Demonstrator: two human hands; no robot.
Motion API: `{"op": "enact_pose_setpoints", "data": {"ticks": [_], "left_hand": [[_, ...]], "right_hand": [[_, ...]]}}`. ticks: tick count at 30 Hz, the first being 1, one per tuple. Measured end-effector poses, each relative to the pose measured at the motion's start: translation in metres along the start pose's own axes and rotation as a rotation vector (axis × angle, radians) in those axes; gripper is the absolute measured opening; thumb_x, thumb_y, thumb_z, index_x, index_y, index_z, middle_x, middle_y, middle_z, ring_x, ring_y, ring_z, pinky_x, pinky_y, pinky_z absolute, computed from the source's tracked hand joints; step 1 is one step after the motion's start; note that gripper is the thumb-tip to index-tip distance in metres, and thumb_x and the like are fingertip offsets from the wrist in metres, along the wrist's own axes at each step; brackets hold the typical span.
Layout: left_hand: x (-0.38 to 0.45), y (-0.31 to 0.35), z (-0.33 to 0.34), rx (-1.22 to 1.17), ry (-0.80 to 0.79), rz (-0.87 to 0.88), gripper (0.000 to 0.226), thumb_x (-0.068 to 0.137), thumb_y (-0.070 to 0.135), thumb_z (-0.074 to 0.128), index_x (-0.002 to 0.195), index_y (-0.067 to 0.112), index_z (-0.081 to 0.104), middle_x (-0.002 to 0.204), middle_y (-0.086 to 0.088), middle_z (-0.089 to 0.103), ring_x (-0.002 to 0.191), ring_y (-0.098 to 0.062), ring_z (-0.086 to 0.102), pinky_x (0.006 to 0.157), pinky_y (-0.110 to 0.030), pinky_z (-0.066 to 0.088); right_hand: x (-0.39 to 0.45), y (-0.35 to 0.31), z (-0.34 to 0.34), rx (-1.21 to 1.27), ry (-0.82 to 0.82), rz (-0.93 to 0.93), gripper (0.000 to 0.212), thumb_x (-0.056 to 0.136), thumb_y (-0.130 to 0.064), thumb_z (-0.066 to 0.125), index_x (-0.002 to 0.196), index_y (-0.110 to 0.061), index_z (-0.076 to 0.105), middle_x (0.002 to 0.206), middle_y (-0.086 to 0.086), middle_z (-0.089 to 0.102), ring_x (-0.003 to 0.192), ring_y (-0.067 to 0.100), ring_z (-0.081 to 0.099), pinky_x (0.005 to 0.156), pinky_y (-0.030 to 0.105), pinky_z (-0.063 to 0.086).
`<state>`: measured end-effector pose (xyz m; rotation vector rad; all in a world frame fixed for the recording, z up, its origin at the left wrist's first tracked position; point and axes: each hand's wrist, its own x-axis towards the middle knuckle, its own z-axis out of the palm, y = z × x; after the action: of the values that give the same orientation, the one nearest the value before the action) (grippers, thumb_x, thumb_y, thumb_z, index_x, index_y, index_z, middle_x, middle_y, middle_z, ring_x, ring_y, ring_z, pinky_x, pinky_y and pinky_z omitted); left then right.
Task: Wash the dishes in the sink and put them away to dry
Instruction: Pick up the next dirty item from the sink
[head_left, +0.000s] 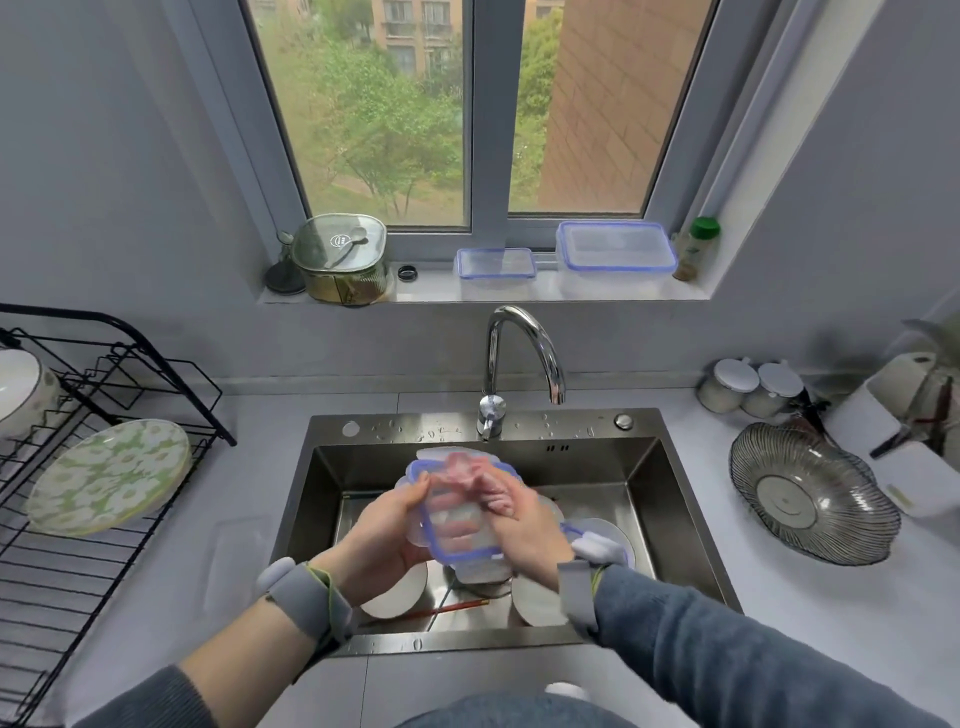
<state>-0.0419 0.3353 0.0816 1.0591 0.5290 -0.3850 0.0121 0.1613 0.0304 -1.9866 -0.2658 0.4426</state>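
Over the steel sink (644, 467) I hold a clear plastic container lid with a blue rim (457, 540). My left hand (387, 535) grips its left edge, fingers showing through the plastic from behind. My right hand (524, 525) presses a pink cloth (467, 470) against the lid's face. Below the lid lie white plates (395, 592) and a pair of chopsticks (441, 609) on the sink floor, partly hidden by my hands. The faucet (524, 348) arches over the sink; no water stream shows.
A black drying rack (78, 519) on the left counter holds a green floral plate (109, 475) and a white bowl (21, 389). Two clear containers (613, 257) and a lidded pot (340, 257) stand on the windowsill. A ribbed glass bowl (810, 493) and jars (748, 387) sit to the right.
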Motion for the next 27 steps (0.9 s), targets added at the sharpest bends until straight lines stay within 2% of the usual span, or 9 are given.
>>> {"op": "enact_pose_setpoints", "data": {"ticks": [5,7,9,12,15,17,21,24,27], "left_hand": [[-0.006,0.005,-0.001,0.006,-0.016,0.01,0.036,0.106,0.024,0.049,0.134,0.003,0.059,0.127,-0.021,0.069,0.105,-0.05,0.067,0.082,-0.05,0.063],[-0.007,0.005,0.005,0.024,-0.028,0.012,0.036,0.107,0.023,0.045,0.132,0.002,0.062,0.119,-0.017,0.073,0.095,-0.037,0.073,0.074,-0.043,0.064],[-0.008,0.005,0.007,0.029,0.014,0.015,0.036,0.108,0.024,0.042,0.124,0.003,0.066,0.107,-0.011,0.077,0.084,-0.025,0.076,0.064,-0.036,0.063],[-0.011,0.01,-0.001,0.028,0.009,0.021,0.04,0.109,0.026,0.038,0.131,0.004,0.063,0.123,-0.017,0.072,0.099,-0.038,0.073,0.084,-0.048,0.061],[-0.016,0.013,-0.008,0.03,-0.004,0.001,0.04,0.108,0.026,0.043,0.136,0.001,0.057,0.129,-0.022,0.068,0.105,-0.05,0.066,0.084,-0.051,0.062],[-0.019,0.015,-0.011,0.032,-0.021,-0.008,0.039,0.107,0.026,0.044,0.136,0.003,0.057,0.129,-0.021,0.068,0.105,-0.049,0.067,0.08,-0.048,0.063],[-0.017,0.021,-0.016,0.069,-0.046,-0.002,0.04,0.107,0.03,0.044,0.136,0.007,0.058,0.13,-0.016,0.069,0.11,-0.046,0.068,0.091,-0.05,0.059],[-0.008,0.019,-0.026,0.364,0.095,0.09,0.048,0.099,0.032,0.064,0.142,0.012,0.052,0.134,-0.011,0.066,0.111,-0.034,0.07,0.093,-0.05,0.059],[-0.007,0.013,-0.036,1.079,0.263,0.375,0.096,0.081,0.047,0.082,0.158,0.028,0.029,0.15,0.012,0.044,0.132,-0.013,0.05,0.112,-0.037,0.045]], "right_hand": [[0.006,0.007,-0.008,0.033,0.043,0.126,0.039,0.102,-0.03,0.05,0.131,-0.055,0.058,0.118,-0.012,0.066,0.085,0.004,0.058,0.082,0.025,0.048],[-0.013,-0.011,0.015,0.15,-0.063,0.007,0.055,0.099,-0.02,0.052,0.144,-0.052,0.05,0.141,-0.021,0.055,0.111,-0.007,0.06,0.099,0.026,0.05],[-0.031,-0.023,0.028,0.062,-0.147,-0.122,0.062,0.098,-0.016,0.053,0.152,-0.045,0.044,0.157,-0.029,0.037,0.146,-0.01,0.025,0.121,0.023,0.025],[-0.017,-0.003,0.003,-0.112,-0.062,-0.096,0.063,0.097,-0.006,0.05,0.145,-0.048,0.051,0.155,-0.017,0.047,0.151,0.002,0.018,0.121,0.026,0.025],[0.003,0.022,-0.034,-0.121,-0.073,0.099,0.036,0.097,0.0,0.056,0.115,-0.03,0.064,0.103,0.001,0.068,0.093,0.011,0.059,0.076,0.021,0.051],[0.006,0.019,-0.04,-0.014,-0.026,0.169,0.02,0.097,0.001,0.055,0.104,-0.017,0.059,0.083,0.007,0.054,0.057,0.006,0.044,0.048,0.025,0.04],[0.002,0.016,-0.038,0.499,0.123,0.523,0.011,0.093,-0.005,0.062,0.087,-0.015,0.064,0.058,0.004,0.057,0.04,0.017,0.05,0.048,0.024,0.039],[0.0,0.014,-0.042,0.604,0.241,0.584,0.019,0.086,0.003,0.066,0.085,-0.015,0.064,0.059,0.005,0.059,0.044,0.019,0.053,0.056,0.026,0.039],[0.001,0.011,-0.048,0.538,0.29,0.467,0.021,0.085,0.006,0.065,0.089,-0.013,0.071,0.066,0.004,0.063,0.05,0.014,0.054,0.048,0.02,0.039]]}}
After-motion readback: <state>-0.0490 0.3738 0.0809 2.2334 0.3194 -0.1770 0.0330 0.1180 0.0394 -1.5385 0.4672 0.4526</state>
